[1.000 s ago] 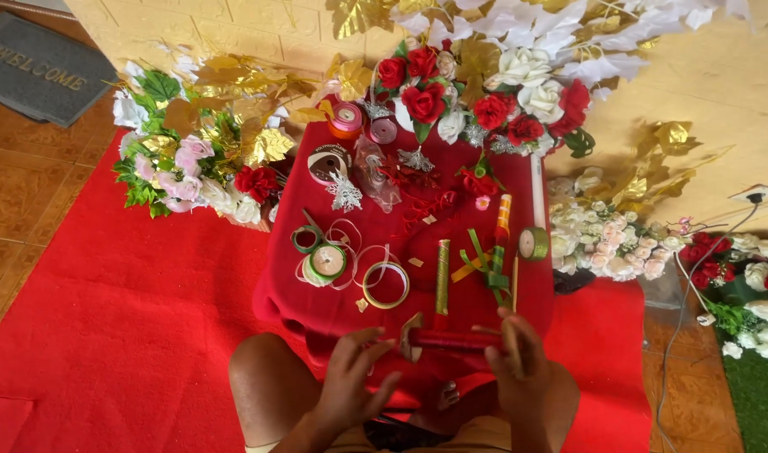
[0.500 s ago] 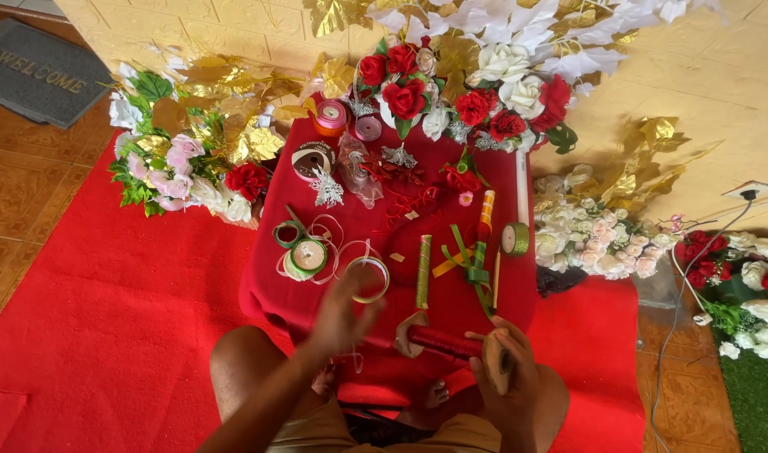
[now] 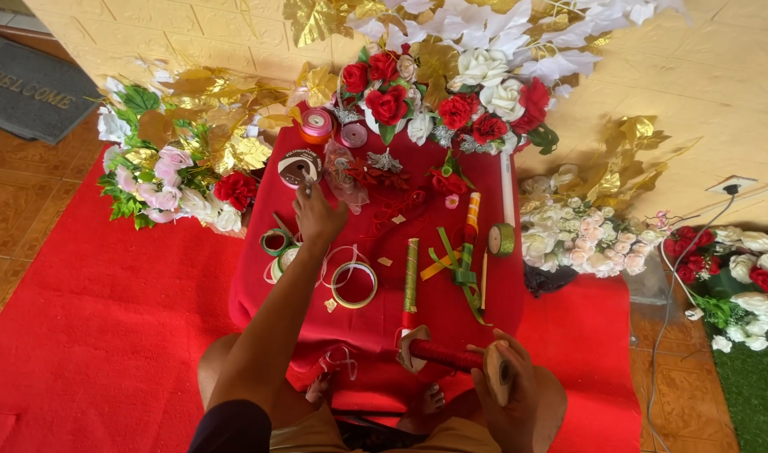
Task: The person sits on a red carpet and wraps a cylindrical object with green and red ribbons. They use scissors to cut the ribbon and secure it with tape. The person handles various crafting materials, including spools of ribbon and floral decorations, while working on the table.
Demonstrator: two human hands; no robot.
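Left hand pinching glossy ribbon roll, right hand wrapped round red-wound wooden spool, draped red table.

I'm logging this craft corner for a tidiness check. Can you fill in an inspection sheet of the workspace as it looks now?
Surface: low table covered in red cloth, standing on a red carpet.
Job's things: red thread spool with wooden ends, at the near table edge; ribbon roll at the far left.
Clutter: gold tape ring, green tape roll, pink ribbon roll, green ribbon strips, wrapped stick.
Grips: left hand reaches to the ribbon roll; right hand holds the spool's end.
Cables: white cord runs from a wall socket.
Surroundings: artificial flowers, gold leaves, grey doormat, tiled floor.
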